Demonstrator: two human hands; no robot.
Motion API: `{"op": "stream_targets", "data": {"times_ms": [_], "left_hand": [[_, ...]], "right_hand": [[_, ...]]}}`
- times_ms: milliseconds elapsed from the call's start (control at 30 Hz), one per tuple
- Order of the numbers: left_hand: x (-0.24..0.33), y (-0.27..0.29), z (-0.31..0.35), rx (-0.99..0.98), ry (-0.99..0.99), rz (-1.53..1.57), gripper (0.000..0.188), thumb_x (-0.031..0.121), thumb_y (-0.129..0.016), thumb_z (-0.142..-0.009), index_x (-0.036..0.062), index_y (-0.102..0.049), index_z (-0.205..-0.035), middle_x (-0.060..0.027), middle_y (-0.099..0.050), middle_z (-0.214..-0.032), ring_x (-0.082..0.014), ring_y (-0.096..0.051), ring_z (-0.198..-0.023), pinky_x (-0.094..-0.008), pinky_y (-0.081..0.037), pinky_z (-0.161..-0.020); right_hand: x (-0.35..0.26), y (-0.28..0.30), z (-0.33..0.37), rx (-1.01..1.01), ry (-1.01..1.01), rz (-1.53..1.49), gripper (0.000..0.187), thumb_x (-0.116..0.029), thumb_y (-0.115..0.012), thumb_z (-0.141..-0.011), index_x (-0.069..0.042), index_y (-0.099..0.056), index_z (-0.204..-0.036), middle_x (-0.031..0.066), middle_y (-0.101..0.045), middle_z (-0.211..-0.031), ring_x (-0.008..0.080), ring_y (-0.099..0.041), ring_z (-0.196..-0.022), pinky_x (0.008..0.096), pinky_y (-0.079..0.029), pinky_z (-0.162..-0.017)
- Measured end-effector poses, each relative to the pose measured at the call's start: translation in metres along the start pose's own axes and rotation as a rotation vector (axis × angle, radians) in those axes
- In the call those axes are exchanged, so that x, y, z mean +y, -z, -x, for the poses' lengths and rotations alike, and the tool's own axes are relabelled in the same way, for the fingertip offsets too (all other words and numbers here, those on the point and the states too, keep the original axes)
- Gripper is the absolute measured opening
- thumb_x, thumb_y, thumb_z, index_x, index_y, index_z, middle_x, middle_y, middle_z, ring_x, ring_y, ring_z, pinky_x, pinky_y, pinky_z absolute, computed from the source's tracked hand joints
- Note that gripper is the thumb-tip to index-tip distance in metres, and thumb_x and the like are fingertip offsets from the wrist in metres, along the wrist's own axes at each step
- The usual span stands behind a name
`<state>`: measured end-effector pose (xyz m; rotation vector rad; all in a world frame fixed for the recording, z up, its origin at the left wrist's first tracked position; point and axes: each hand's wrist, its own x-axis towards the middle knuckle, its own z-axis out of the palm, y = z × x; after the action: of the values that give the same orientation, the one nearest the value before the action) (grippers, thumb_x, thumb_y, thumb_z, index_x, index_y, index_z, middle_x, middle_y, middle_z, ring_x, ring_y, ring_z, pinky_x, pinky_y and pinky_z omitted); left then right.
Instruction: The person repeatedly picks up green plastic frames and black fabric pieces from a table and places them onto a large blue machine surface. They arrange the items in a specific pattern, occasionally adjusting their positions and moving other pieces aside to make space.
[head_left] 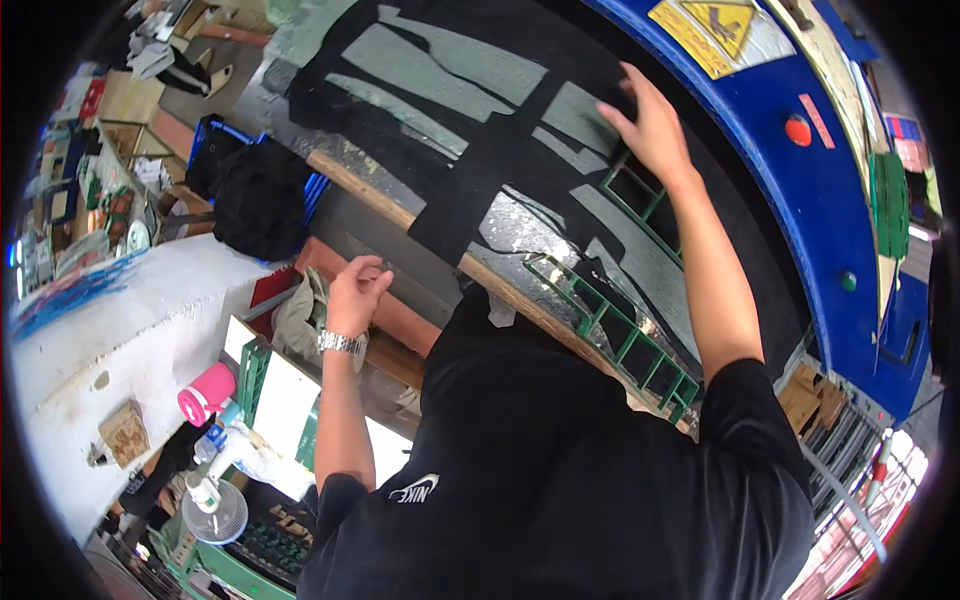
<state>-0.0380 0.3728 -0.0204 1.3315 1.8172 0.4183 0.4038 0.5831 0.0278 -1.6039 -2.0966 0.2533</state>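
Observation:
My right hand (655, 130) reaches over a black sheet of material (485, 165) with its thumb and fingers apart. Just below that palm lies a green metal cutting die (655, 207), partly hidden by my wrist. Whether my fingertips touch the sheet I cannot tell. Pale grey shows through several long shaped holes in the sheet. A second green die, ladder-like with open cells (628, 347), lies along the near edge by my body. My left hand (350, 297), a metal watch on its wrist, hangs in the air off that edge, fingers loosely bent and holding nothing.
A blue machine body (740, 130) with a red button (798, 130) curves along the far right. Wooden edging (520, 300) bounds the near side. Left stand a blue crate with a black heap (262, 200), a white wall (70, 350), a pink jug (207, 392) and a fan (214, 512).

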Motion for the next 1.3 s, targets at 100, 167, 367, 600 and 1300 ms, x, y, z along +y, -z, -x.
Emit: {"op": "stream_targets", "data": {"times_ms": [100,167,367,600,1300], "left_hand": [[0.032,-0.022,-0.030,-0.035,-0.153,0.258,0.026,0.012,-0.071,-0.095,0.0013,-0.067,-0.118,-0.0092,-0.075,-0.098,-0.0151,-0.071,-0.088,-0.0292,-0.055,-0.078],[0.078,-0.049,-0.052,-0.110,-0.289,0.356,0.025,0.012,-0.069,-0.096,0.0013,-0.067,-0.119,-0.0094,-0.075,-0.100,-0.0148,-0.071,-0.088,-0.0288,-0.055,-0.079],[0.229,-0.156,-0.113,-0.520,-0.397,0.275,0.026,0.011,-0.055,-0.103,0.0013,-0.064,-0.126,-0.0087,-0.074,-0.107,-0.0169,-0.071,-0.095,-0.0308,-0.056,-0.081],[0.272,-0.224,-0.124,-0.156,-0.510,-0.324,0.035,0.033,-0.072,-0.091,0.0029,-0.069,-0.109,-0.0172,-0.072,-0.105,-0.0371,-0.070,-0.095,-0.0475,-0.056,-0.084],[0.187,-0.045,-0.011,-0.175,-0.501,0.423,0.023,-0.001,-0.067,-0.094,0.0082,-0.048,-0.086,0.0090,-0.042,-0.076,0.0005,-0.036,-0.065,-0.0177,-0.031,-0.056]], "right_hand": [[0.011,0.071,0.085,-0.155,-0.159,0.080,0.101,-0.037,-0.087,-0.074,-0.005,-0.035,-0.155,0.0238,-0.055,-0.140,0.0397,-0.050,-0.132,0.0446,-0.040,-0.111],[0.020,0.092,0.141,-0.227,-0.256,0.207,0.114,-0.038,-0.092,-0.065,-0.006,-0.033,-0.156,0.0230,-0.049,-0.147,0.0420,-0.041,-0.140,0.0493,-0.034,-0.117],[0.047,0.104,0.198,-0.268,-0.408,0.063,0.102,-0.026,-0.092,-0.066,-0.008,-0.040,-0.153,0.0201,-0.053,-0.146,0.0376,-0.048,-0.137,0.0449,-0.037,-0.117],[0.061,0.168,0.199,-0.113,-0.319,-0.093,0.092,-0.016,-0.090,-0.067,-0.004,-0.047,-0.147,0.0224,-0.056,-0.143,0.0362,-0.052,-0.135,0.0429,-0.040,-0.115],[0.099,0.160,0.196,-0.192,-0.453,0.045,0.101,-0.014,-0.090,-0.066,-0.012,-0.040,-0.153,0.0198,-0.052,-0.148,0.0370,-0.046,-0.140,0.0422,-0.037,-0.117]]}}
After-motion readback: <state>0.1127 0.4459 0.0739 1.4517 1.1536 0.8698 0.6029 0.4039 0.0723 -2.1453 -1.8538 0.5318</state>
